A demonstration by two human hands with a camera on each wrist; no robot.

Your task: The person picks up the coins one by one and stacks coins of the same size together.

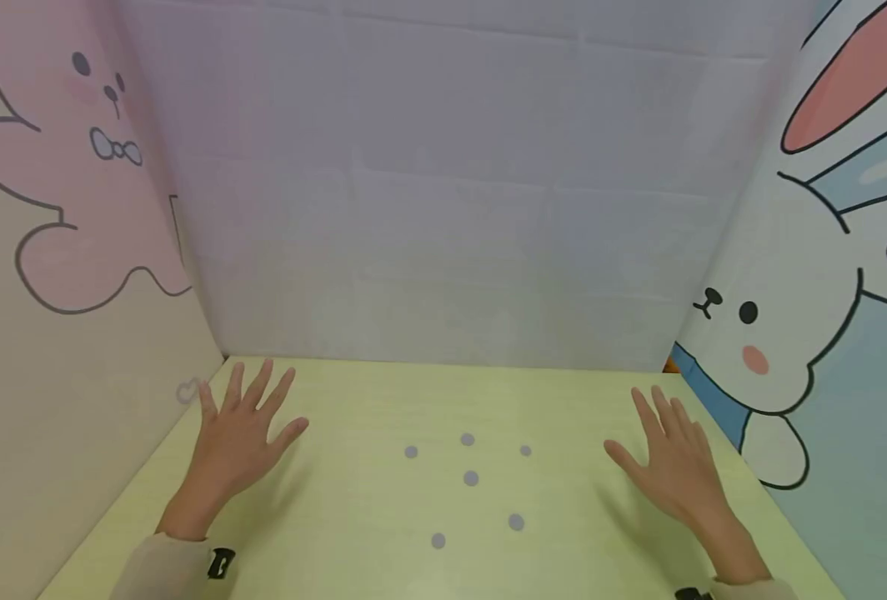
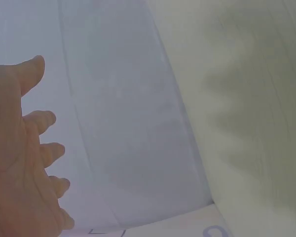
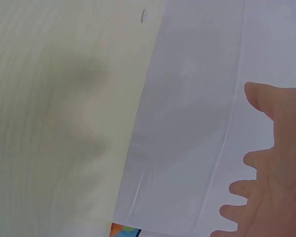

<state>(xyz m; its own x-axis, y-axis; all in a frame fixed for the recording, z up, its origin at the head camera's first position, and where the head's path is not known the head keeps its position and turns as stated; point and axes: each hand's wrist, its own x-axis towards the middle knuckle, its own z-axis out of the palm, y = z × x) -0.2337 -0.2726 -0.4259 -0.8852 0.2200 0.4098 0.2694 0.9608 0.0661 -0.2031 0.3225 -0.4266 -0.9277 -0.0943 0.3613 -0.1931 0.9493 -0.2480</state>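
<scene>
My left hand [image 1: 237, 446] hovers over the left side of the pale yellow table [image 1: 353, 500], fingers spread and nothing in it. Over the right side, my right hand [image 1: 676, 467] is held up likewise, its fingers straight and the thumb out to the side. Both cast soft shadows on the tabletop. Between the hands lie several small grey discs, one of them a middle disc [image 1: 471, 478]; whether they are loose or printed cannot be told. In the left wrist view the left palm [image 2: 19, 158] shows bare, and the right palm [image 3: 281, 173] does too in the right wrist view.
A creased whitish sheet [image 1: 443, 208] stands along the table's back edge. The left wall [image 1: 61, 400] bears a pink bear drawing [image 1: 76, 192], the right wall a white rabbit drawing [image 1: 789, 333]. A small orange patch [image 1: 670, 365] shows at the back right corner.
</scene>
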